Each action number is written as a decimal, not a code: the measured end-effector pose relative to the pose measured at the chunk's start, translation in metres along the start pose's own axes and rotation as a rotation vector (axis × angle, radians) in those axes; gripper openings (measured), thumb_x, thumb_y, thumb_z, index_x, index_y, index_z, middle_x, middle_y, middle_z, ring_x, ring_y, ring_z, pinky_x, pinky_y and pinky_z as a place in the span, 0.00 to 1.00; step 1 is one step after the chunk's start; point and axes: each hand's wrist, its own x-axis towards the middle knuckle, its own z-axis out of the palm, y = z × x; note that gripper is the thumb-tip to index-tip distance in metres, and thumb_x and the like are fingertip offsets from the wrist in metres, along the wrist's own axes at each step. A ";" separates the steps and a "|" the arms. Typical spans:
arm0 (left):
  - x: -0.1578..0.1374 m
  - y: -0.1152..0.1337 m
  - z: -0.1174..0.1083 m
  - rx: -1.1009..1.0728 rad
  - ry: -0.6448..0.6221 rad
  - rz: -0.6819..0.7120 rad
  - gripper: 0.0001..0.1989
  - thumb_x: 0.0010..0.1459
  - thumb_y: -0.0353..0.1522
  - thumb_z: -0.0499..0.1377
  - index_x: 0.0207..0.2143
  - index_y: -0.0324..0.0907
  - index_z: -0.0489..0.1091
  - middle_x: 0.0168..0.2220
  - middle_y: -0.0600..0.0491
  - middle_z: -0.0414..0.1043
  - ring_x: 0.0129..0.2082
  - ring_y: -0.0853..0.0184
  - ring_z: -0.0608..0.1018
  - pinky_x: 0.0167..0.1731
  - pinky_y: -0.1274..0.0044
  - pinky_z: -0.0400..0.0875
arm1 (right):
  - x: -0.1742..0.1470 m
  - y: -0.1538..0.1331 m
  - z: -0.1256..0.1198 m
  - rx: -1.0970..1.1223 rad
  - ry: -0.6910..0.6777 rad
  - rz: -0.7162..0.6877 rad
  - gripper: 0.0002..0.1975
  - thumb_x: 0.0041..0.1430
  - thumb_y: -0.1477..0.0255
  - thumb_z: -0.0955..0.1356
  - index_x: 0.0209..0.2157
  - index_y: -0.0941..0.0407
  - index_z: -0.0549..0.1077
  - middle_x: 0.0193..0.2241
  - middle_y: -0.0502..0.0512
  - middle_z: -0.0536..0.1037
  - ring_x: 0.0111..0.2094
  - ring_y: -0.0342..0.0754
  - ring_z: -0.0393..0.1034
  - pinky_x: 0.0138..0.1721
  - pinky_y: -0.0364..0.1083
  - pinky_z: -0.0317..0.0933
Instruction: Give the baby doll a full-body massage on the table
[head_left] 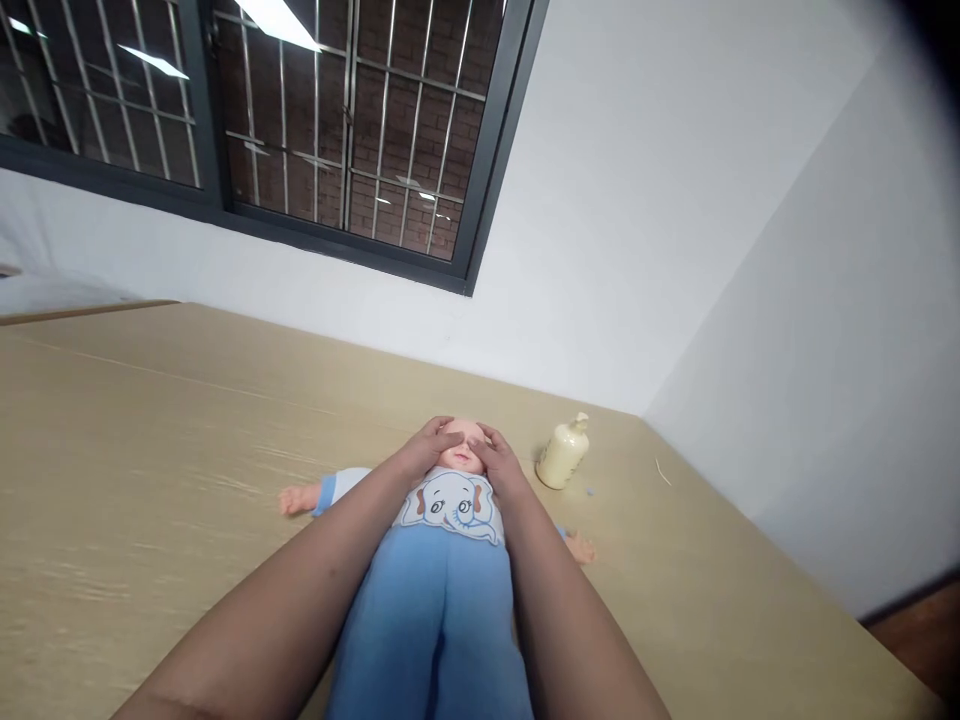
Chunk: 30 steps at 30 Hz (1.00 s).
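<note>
Doll [444, 565] lying face up on surface [150, 450], long axis running 12 to 6 o'clock, head [462, 458] pointing to 12, legs [397, 640] reaching toward 6. Left hand [431, 449] cupping head at 9 o'clock, right hand [498, 461] at 3, both touching, neither nearer. Fingers curving round sides, gripping head between them, thumbs [451, 440] lying over eyes; cannot tell how firmly. Bottle [563, 458] standing at 3 o'clock, past right hand, not touching.

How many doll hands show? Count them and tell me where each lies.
2. One doll hand lies on the table, left of the person's left forearm; the second doll hand lies right of the right forearm, nearer the person than the bottle.
</note>
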 end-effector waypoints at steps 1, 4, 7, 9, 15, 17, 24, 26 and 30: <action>0.001 -0.001 0.000 0.019 0.015 0.009 0.29 0.46 0.35 0.71 0.51 0.42 0.67 0.47 0.45 0.73 0.41 0.58 0.80 0.40 0.70 0.75 | 0.002 0.002 0.001 -0.086 0.043 -0.026 0.32 0.41 0.61 0.78 0.49 0.54 0.70 0.36 0.53 0.79 0.34 0.50 0.76 0.40 0.50 0.70; 0.006 -0.005 0.000 0.054 0.039 0.030 0.27 0.45 0.36 0.72 0.46 0.40 0.69 0.42 0.46 0.75 0.39 0.59 0.79 0.38 0.72 0.74 | 0.009 0.006 0.002 -0.274 0.133 -0.075 0.31 0.43 0.57 0.77 0.47 0.55 0.72 0.34 0.54 0.80 0.35 0.51 0.75 0.38 0.49 0.69; 0.008 -0.005 -0.001 0.050 0.027 0.039 0.24 0.47 0.38 0.71 0.45 0.40 0.70 0.41 0.46 0.76 0.38 0.60 0.79 0.38 0.72 0.73 | 0.013 0.010 -0.001 -0.253 0.124 -0.096 0.28 0.46 0.55 0.75 0.47 0.55 0.73 0.37 0.55 0.81 0.38 0.52 0.75 0.41 0.49 0.69; 0.008 -0.004 -0.003 0.032 0.022 0.032 0.23 0.48 0.36 0.70 0.45 0.39 0.70 0.42 0.46 0.76 0.39 0.60 0.79 0.38 0.73 0.74 | 0.015 0.013 -0.004 -0.144 0.099 -0.098 0.27 0.46 0.56 0.74 0.45 0.55 0.75 0.39 0.56 0.81 0.41 0.52 0.75 0.45 0.50 0.68; 0.009 -0.003 -0.010 -0.054 0.015 -0.035 0.20 0.51 0.31 0.65 0.48 0.39 0.71 0.50 0.40 0.75 0.46 0.56 0.79 0.45 0.67 0.75 | 0.009 0.008 -0.007 0.135 -0.038 0.042 0.24 0.47 0.64 0.75 0.47 0.52 0.74 0.45 0.56 0.80 0.48 0.56 0.74 0.50 0.55 0.68; 0.010 -0.003 -0.012 -0.069 0.025 -0.048 0.20 0.52 0.30 0.63 0.49 0.40 0.71 0.51 0.40 0.74 0.47 0.55 0.79 0.46 0.65 0.75 | 0.004 0.004 -0.007 0.167 -0.068 0.081 0.25 0.48 0.67 0.75 0.50 0.51 0.73 0.47 0.56 0.79 0.48 0.57 0.74 0.50 0.56 0.68; 0.004 0.000 -0.009 -0.078 0.023 -0.042 0.18 0.55 0.30 0.62 0.49 0.40 0.71 0.53 0.41 0.73 0.50 0.55 0.78 0.48 0.67 0.74 | -0.004 0.000 -0.004 0.184 -0.060 0.103 0.32 0.47 0.71 0.75 0.56 0.51 0.68 0.49 0.56 0.78 0.48 0.55 0.75 0.52 0.55 0.67; -0.001 0.003 -0.006 -0.076 0.015 -0.029 0.19 0.55 0.31 0.63 0.50 0.40 0.71 0.54 0.41 0.72 0.51 0.56 0.77 0.49 0.68 0.74 | -0.004 0.001 -0.004 0.163 -0.056 0.079 0.33 0.47 0.70 0.76 0.56 0.52 0.67 0.47 0.56 0.79 0.47 0.54 0.75 0.52 0.54 0.67; -0.013 0.009 0.001 -0.061 -0.026 -0.014 0.24 0.54 0.33 0.67 0.52 0.38 0.70 0.52 0.40 0.74 0.50 0.55 0.77 0.48 0.69 0.74 | -0.005 0.003 -0.003 0.058 -0.066 -0.020 0.31 0.48 0.63 0.76 0.53 0.53 0.69 0.46 0.56 0.79 0.45 0.53 0.75 0.52 0.54 0.67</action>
